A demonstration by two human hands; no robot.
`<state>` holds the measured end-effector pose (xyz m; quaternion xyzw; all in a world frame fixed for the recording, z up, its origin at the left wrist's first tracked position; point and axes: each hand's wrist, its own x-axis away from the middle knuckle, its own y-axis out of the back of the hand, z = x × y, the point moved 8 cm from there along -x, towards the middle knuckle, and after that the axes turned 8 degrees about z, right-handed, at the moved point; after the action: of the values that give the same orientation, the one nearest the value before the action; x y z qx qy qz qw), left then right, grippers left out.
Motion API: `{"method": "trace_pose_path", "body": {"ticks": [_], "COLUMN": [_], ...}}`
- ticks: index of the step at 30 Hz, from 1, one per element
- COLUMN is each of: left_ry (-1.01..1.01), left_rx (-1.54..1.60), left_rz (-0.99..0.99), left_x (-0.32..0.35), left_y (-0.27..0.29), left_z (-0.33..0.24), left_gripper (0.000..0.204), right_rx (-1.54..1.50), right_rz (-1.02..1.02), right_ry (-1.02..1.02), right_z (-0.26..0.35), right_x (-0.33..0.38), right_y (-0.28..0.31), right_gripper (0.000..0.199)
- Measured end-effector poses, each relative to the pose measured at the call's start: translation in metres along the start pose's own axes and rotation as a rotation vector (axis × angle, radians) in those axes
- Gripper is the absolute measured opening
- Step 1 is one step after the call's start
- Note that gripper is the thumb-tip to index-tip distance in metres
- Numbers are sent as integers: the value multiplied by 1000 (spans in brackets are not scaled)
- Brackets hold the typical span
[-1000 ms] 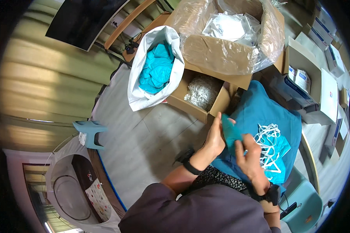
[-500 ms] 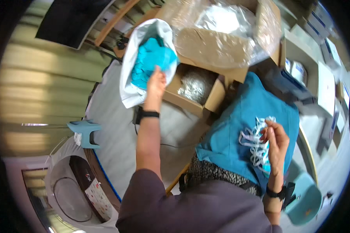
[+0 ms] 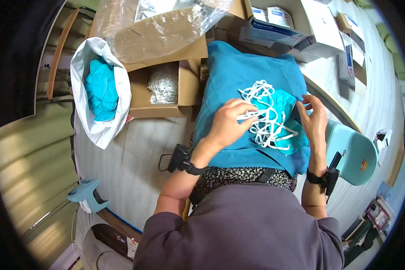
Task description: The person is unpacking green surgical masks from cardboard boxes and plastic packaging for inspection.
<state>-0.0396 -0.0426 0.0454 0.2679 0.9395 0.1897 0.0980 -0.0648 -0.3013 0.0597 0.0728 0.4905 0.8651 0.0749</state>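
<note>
Several teal face masks (image 3: 283, 100) with tangled white straps (image 3: 266, 128) lie on the blue cloth (image 3: 238, 72) spread over my lap. My left hand (image 3: 229, 123) is at the left side of the straps, thumb and fingers apart, fingertips among the loops. At the masks' upper right edge, my right hand (image 3: 314, 118) is closed, with thumb and forefinger at a mask's corner. To the left stands a white bag (image 3: 122, 96), its rim rolled open, with more teal masks (image 3: 102, 90) inside.
Beside the bag, a cardboard box (image 3: 190, 83) holds a heap of white straps (image 3: 163, 84). A larger plastic-lined carton (image 3: 155, 42) is behind it. White boxes (image 3: 324, 29) stand at the far right. A light-blue stool (image 3: 353, 153) is right of my lap.
My left hand has left the masks in the white bag and come to the straps on my lap. My right hand has moved to the masks' right edge. The view has turned right.
</note>
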Motion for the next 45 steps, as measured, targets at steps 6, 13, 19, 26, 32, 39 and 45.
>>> {"method": "trace_pose_path", "body": {"ticks": [6, 13, 19, 26, 32, 39, 45], "left_ry": [-125, 105, -134, -54, 45, 233, 404], "left_rx": [-196, -395, -423, -69, 378, 756, 1003], "left_rz": [170, 125, -285, -137, -85, -102, -145], "left_x": [-14, -2, -20, -40, -41, -40, -40], "left_y": [-46, -35, -6, -48, -64, -82, -70], "left_z": [-21, -4, -81, -63, -26, -11, -10], "left_gripper": [28, 19, 30, 11, 12, 12, 16], "right_rx": [-171, -925, -780, -1109, -945, -993, -710], "right_rz": [155, -144, -229, 33, 152, 139, -33], "right_ry": [-128, -17, 17, 23, 87, 28, 219], "right_z": [-11, -6, 17, 45, 47, 43, 53], "right_x": [-7, 0, -7, -15, -1, -2, 11], "right_y": [-35, 13, 53, 19, -4, -8, 4], "right_gripper": [34, 11, 15, 14, 16, 19, 20]}}
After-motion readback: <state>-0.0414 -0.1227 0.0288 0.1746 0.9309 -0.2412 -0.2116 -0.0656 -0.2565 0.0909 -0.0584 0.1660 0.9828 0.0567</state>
